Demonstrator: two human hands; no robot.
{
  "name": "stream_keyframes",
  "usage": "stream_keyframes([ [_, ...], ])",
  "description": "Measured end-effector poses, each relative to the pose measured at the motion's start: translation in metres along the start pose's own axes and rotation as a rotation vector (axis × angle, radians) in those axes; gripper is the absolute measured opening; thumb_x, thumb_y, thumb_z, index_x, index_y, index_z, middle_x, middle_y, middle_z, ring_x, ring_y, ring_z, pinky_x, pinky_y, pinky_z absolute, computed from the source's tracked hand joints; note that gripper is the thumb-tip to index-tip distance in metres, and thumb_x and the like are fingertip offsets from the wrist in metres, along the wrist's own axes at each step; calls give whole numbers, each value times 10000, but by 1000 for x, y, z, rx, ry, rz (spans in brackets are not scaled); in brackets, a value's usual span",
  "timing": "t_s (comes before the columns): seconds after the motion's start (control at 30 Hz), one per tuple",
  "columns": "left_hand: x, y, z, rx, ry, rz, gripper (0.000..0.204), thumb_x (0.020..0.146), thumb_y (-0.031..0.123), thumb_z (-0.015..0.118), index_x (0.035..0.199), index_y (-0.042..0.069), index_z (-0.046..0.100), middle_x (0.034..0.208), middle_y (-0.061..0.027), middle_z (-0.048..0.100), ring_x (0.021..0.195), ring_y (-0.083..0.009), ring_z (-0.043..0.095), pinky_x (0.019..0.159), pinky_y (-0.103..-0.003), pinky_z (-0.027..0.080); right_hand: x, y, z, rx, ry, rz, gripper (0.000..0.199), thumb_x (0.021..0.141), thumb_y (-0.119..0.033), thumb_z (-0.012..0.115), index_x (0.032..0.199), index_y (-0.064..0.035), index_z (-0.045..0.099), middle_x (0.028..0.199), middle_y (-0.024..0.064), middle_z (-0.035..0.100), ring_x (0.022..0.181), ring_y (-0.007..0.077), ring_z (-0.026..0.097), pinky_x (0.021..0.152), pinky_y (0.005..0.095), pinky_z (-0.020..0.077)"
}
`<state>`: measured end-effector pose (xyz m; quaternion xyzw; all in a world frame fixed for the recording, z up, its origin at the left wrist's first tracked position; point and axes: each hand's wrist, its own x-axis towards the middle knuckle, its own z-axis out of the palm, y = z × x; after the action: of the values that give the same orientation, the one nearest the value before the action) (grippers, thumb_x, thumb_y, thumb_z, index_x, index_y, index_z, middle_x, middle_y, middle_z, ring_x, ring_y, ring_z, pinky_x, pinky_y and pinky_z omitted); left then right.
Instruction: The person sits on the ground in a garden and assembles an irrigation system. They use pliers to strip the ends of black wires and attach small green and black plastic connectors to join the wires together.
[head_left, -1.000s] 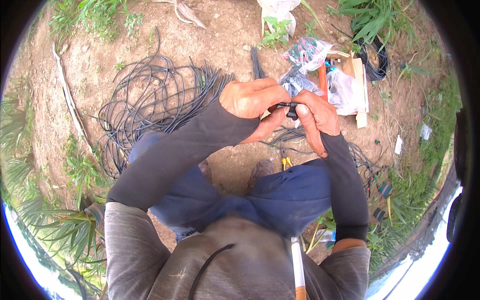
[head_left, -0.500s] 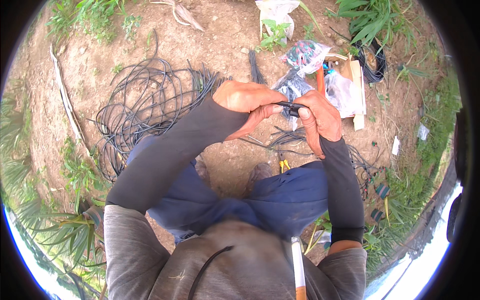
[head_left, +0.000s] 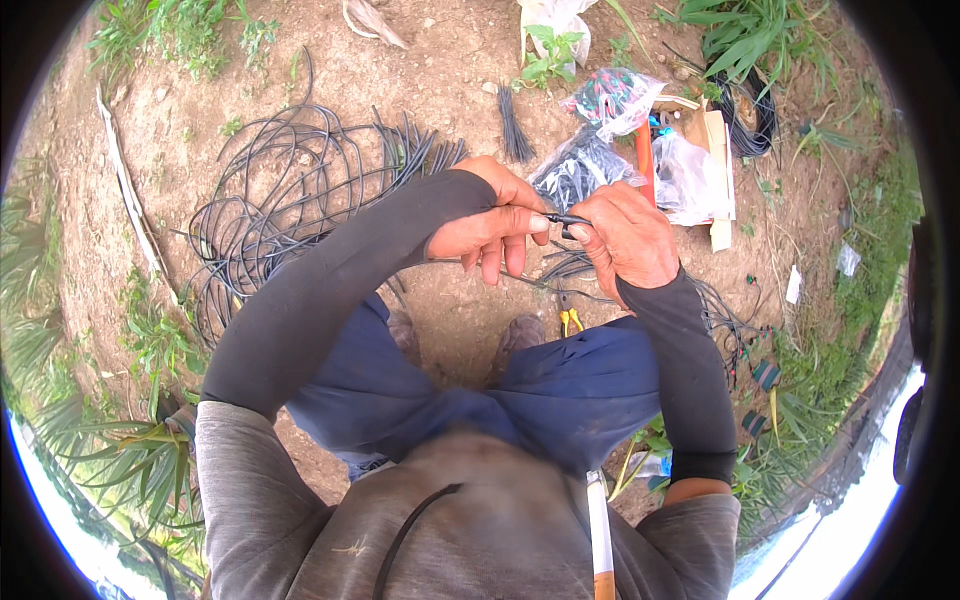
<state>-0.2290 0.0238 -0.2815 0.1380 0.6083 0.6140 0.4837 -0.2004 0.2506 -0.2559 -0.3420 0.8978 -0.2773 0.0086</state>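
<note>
In front of me both hands meet at a small black tube fitting (head_left: 568,220), held nearly level. My left hand (head_left: 495,225) pinches its thin left end between thumb and forefinger, the other fingers hanging loose below. My right hand (head_left: 630,235) closes round its right end, the thumb pressing from below; much of the fitting is hidden in this grip. Behind the hands lies a clear bag of black parts (head_left: 580,172). Left of them, a large tangle of thin black tubing (head_left: 290,190) spreads over the soil.
Yellow-handled pliers (head_left: 570,320) lie by my right shoe. Beyond the right hand stands an opened cardboard box (head_left: 718,170) with plastic bags. A bundle of short black lengths (head_left: 514,125) and a black coil (head_left: 750,115) lie farther off. A cigarette (head_left: 600,535) shows at the lower edge.
Both hands have shifted slightly left and a little lower, still at the fitting. My left hand's lower fingers have loosened and spread. More of the bag of black parts now shows.
</note>
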Motion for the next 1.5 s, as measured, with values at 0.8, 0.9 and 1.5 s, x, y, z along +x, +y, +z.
stream_keyframes([
  [0.8, 17, -41, 31, 1271, 679, 726, 144, 738, 100, 613, 859, 57, 550, 638, -50, 516, 527, -235, 583, 442, -328, 465, -3, 2, 13, 514, -225, 599, 393, 1005, -399, 401, 837, -65, 519, 662, -5, 455, 625, 95, 429, 593, 258, 369],
  [0.9, 19, -34, 24, 1202, 685, 734, 166, 776, 128, 639, 910, 57, 571, 642, -62, 523, 539, -260, 590, 458, -340, 473, -3, 9, 11, 660, -164, 682, 403, 995, -402, 413, 830, -60, 550, 643, -15, 466, 611, 90, 425, 581, 254, 360],
  [1.5, 13, -32, 14, 956, 592, 777, 97, 799, 108, 692, 871, 51, 659, 676, -98, 600, 578, -279, 611, 478, -334, 482, -5, -1, 17, 279, 25, 241, 95, 915, -114, 572, 908, -20, 584, 714, 84, 521, 641, 202, 505, 604, 310, 426],
])
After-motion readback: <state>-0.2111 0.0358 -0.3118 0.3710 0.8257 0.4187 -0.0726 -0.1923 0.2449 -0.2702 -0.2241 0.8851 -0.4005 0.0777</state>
